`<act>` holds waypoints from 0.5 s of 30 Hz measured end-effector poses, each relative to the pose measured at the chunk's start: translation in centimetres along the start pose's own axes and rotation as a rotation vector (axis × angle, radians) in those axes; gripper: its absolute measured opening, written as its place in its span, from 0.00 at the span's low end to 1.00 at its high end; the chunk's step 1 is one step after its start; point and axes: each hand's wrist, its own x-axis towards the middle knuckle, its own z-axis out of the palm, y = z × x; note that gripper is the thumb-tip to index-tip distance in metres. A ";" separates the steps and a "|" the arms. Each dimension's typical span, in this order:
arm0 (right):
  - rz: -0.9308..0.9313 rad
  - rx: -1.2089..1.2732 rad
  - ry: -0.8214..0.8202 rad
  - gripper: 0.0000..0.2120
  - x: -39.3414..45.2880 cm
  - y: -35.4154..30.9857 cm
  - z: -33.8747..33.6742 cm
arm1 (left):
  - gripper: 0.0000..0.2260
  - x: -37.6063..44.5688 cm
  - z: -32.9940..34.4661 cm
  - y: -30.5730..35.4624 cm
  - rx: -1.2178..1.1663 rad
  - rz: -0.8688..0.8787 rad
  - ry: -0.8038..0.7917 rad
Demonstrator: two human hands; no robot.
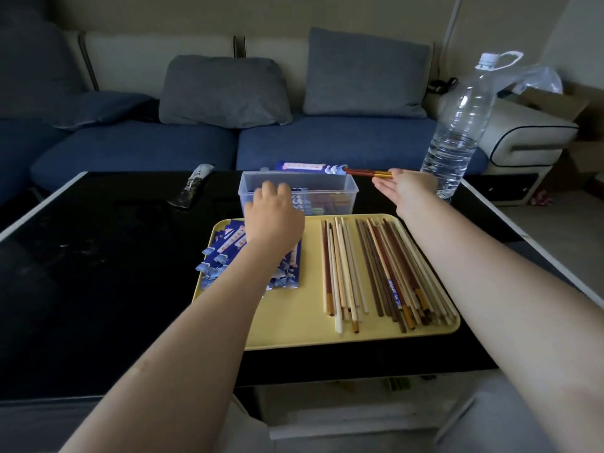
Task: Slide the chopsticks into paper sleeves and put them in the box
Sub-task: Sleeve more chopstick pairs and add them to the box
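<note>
A clear plastic box [346, 191] stands behind the yellow tray [294, 325] and holds several sleeved pairs. My right hand [403, 188] holds the gold-tipped ends of a red chopstick pair [362, 172]. That pair is tucked into a blue patterned paper sleeve [307, 167] and lies level above the box's far rim. My left hand [273, 217] reaches over the stack of empty blue sleeves [217, 256] on the tray's left. Its fingers are loosely bent in front of the box's front wall and hold nothing I can see. Loose chopsticks [382, 273] of several colours fill the tray's right half.
The tray and box sit on a black glass table [98, 256] with a white edge. A large clear water bottle [457, 132] stands just right of my right hand. A dark wrapped packet [192, 188] lies at the back left. A blue sofa with grey cushions [225, 89] is behind.
</note>
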 end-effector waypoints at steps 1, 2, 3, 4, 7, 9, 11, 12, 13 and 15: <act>0.001 0.003 0.042 0.13 0.1 -0.3 0.8 | 0.13 0.3 0.2 -0.3 0.033 -0.006 -0.103; 0.013 0.003 0.082 0.14 0.4 -0.4 1.7 | 0.12 0.6 0.5 -0.6 0.074 -0.001 -0.196; 0.037 -0.001 0.103 0.15 0.5 -0.3 2.6 | 0.11 0.8 0.8 -1.0 0.122 0.013 -0.275; 0.056 -0.021 0.089 0.16 0.7 0.0 3.5 | 0.10 1.0 1.2 -1.5 0.149 0.013 -0.326; 0.014 -0.237 -0.077 0.15 1.1 1.5 5.3 | 0.08 1.2 1.9 -2.2 0.102 -0.020 -0.361; -0.011 -0.382 -0.170 0.14 1.7 2.6 6.2 | 0.08 1.4 2.0 -2.4 0.119 -0.001 -0.354; -0.064 -0.523 -0.203 0.15 1.9 3.0 6.8 | 0.08 1.6 2.0 -2.6 0.150 0.005 -0.353; -0.095 -0.593 -0.195 0.16 2.0 3.1 7.0 | 0.08 1.5 2.0 -2.8 0.157 -0.003 -0.350; -0.124 -0.660 -0.179 0.18 2.0 3.0 7.0 | 0.08 1.5 1.9 -2.8 0.155 -0.013 -0.342; -0.184 -0.725 -0.109 0.22 1.9 2.5 6.4 | 0.08 1.5 1.8 -3.0 0.152 -0.026 -0.338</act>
